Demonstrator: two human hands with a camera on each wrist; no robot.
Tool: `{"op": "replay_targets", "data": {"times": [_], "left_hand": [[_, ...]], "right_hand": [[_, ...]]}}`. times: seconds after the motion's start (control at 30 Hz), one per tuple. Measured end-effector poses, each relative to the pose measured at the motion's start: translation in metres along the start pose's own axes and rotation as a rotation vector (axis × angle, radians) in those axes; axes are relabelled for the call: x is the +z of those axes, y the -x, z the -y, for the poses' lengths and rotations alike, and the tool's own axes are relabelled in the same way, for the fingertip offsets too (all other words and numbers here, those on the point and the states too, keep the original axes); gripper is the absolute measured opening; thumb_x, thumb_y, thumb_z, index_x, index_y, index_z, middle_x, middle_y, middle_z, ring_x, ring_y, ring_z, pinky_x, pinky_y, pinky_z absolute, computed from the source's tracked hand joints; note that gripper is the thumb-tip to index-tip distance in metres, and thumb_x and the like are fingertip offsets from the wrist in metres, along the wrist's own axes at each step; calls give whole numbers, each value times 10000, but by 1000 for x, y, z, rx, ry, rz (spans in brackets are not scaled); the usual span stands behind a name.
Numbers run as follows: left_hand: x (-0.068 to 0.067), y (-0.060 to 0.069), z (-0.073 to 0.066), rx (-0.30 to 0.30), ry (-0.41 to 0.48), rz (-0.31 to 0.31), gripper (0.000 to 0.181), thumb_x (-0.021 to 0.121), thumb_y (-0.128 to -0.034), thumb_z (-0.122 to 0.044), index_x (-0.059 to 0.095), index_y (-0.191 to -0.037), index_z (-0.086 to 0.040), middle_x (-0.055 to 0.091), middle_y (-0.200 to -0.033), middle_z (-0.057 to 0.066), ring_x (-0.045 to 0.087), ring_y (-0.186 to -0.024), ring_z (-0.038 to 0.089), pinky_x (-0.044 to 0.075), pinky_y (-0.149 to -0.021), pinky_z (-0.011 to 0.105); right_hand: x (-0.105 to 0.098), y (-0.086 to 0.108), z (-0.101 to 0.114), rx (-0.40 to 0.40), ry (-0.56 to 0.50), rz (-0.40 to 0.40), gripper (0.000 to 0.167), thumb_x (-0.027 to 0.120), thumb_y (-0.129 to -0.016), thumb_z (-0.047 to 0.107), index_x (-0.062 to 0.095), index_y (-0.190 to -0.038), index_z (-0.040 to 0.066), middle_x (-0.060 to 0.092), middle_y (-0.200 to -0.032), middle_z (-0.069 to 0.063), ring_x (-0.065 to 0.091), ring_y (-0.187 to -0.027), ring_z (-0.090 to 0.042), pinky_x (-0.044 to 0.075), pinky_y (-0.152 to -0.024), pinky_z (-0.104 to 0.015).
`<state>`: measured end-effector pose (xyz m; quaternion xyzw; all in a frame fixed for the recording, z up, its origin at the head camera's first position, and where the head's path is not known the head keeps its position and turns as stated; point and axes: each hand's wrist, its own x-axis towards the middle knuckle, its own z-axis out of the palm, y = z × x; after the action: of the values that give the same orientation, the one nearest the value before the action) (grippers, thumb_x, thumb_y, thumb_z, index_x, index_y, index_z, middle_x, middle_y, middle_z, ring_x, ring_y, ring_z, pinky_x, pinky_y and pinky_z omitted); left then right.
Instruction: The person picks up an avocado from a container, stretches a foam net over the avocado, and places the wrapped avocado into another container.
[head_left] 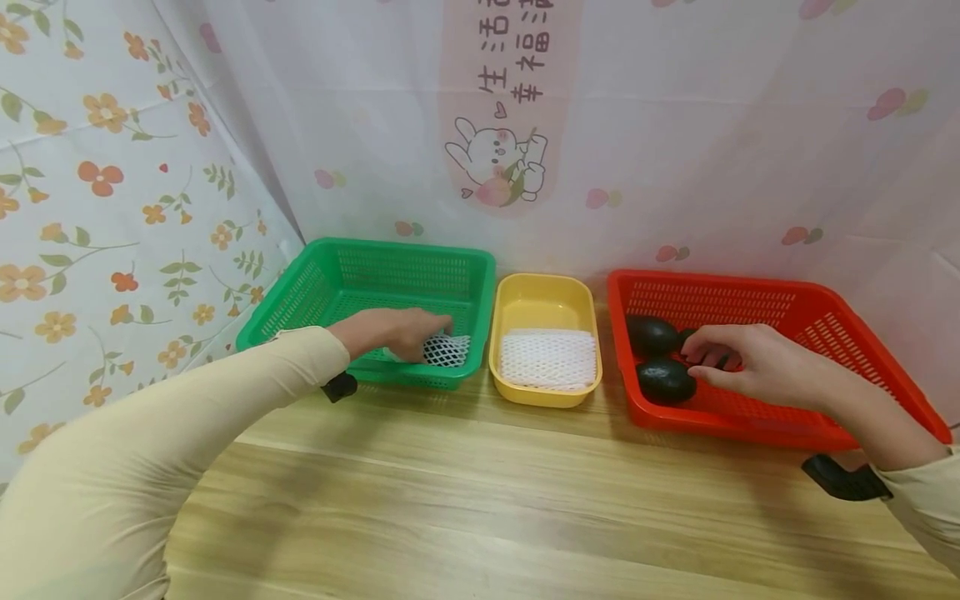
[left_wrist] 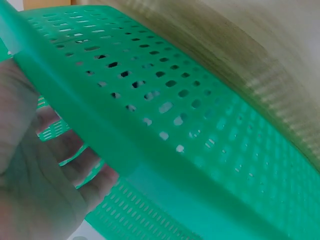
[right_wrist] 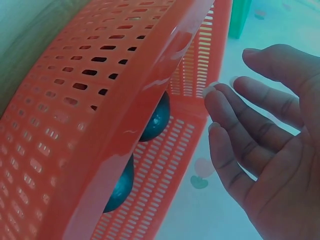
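Observation:
In the head view my left hand (head_left: 411,332) reaches down inside the green basket (head_left: 480,333), beside a dark fruit in a white foam net (head_left: 447,350) near the front wall. The left wrist view shows my left hand's (left_wrist: 47,170) fingers loosely extended behind the basket rim; the fruit is mostly hidden there. On the right, my right hand (head_left: 757,358) hovers over the red basket (head_left: 750,433), fingers loosely bent and holding nothing. Two dark avocados, one behind (head_left: 652,336) and one in front (head_left: 667,381), lie by its left wall, with more dark surface partly behind my fingers.
Between the baskets stands a small yellow tray (head_left: 546,398) holding white foam nets (head_left: 549,358). All three containers sit on a wooden table (head_left: 480,492) before a printed cloth (head_left: 675,150). A flowered cloth (head_left: 112,217) hangs at the left.

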<state>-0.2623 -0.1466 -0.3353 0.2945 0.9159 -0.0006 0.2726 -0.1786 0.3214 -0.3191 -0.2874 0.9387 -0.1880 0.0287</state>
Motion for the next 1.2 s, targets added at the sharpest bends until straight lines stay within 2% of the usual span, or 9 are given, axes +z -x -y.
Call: {"op": "replay_targets", "data": {"times": [0.13, 0.3, 0.5, 0.6, 0.73, 0.83, 0.97, 1.07, 1.2], "left_hand": [[-2, 5, -2, 16, -27, -2, 583, 706, -963, -93, 418, -1468, -52, 492, -1434, 194, 474, -1316, 343, 421, -1027, 458], [-3, 10, -2, 54, -52, -23, 584, 715, -961, -132, 427, -1459, -32, 496, -1417, 203, 470, -1319, 358, 418, -1036, 464], [-5, 13, 0, 79, -29, -91, 538, 671, -988, -146, 438, -1455, -15, 493, -1423, 204, 497, -1289, 344, 439, -1010, 462], [-6, 16, -4, 84, -20, -163, 465, 627, -996, -130, 477, -1426, -41, 516, -1400, 174, 535, -1240, 315, 473, -959, 447], [-5, 18, -14, 105, -26, -316, 394, 602, -973, -100, 537, -1361, -79, 571, -1319, 104, 586, -1140, 250, 516, -864, 393], [-4, 18, -25, 160, -34, -436, 352, 606, -951, -78, 579, -1302, -73, 607, -1229, 78, 605, -1059, 224, 527, -813, 360], [-1, 17, -42, 270, -74, -542, 292, 617, -934, -64, 624, -1225, -49, 633, -1144, 75, 612, -968, 222, 521, -757, 332], [4, 16, -56, 350, -104, -558, 260, 636, -938, -71, 636, -1196, -43, 644, -1118, 75, 624, -931, 229, 514, -725, 319], [12, 12, -73, 421, -148, -505, 239, 684, -947, -104, 636, -1176, -53, 656, -1090, 68, 644, -940, 223, 519, -732, 324]], "right_hand": [[0, 0, 0, -2, 4, -1, 280, 835, -845, 86, 693, -1086, 98, 659, -920, 107, 626, -815, -80, 553, -704, -275], [2, 0, -1, -21, -1, 0, 283, 838, -840, 80, 695, -1084, 92, 657, -924, 113, 625, -812, -71, 555, -702, -276], [2, -2, -1, -20, 7, 13, 285, 838, -839, 73, 698, -1088, 81, 663, -932, 103, 632, -816, -79, 560, -704, -283], [1, -3, -2, -8, 11, 29, 285, 836, -841, 72, 698, -1090, 78, 666, -934, 97, 633, -818, -84, 562, -707, -290], [0, -4, -4, 19, 19, 49, 288, 837, -842, 79, 698, -1094, 83, 666, -926, 90, 632, -825, -96, 558, -709, -290], [-1, -5, -7, 38, 24, 65, 296, 837, -842, 86, 695, -1101, 80, 667, -925, 77, 633, -835, -109, 558, -711, -297], [-1, -6, -13, 56, 14, 106, 308, 828, -849, 85, 686, -1121, 59, 672, -957, 46, 643, -851, -123, 561, -720, -310], [-2, -8, -18, 71, -15, 148, 324, 820, -857, 86, 678, -1145, 45, 680, -1009, 2, 657, -871, -140, 566, -738, -322], [-3, -10, -24, 83, -47, 179, 340, 823, -860, 109, 672, -1159, 46, 681, -1071, -57, 665, -899, -162, 572, -769, -350]]}}
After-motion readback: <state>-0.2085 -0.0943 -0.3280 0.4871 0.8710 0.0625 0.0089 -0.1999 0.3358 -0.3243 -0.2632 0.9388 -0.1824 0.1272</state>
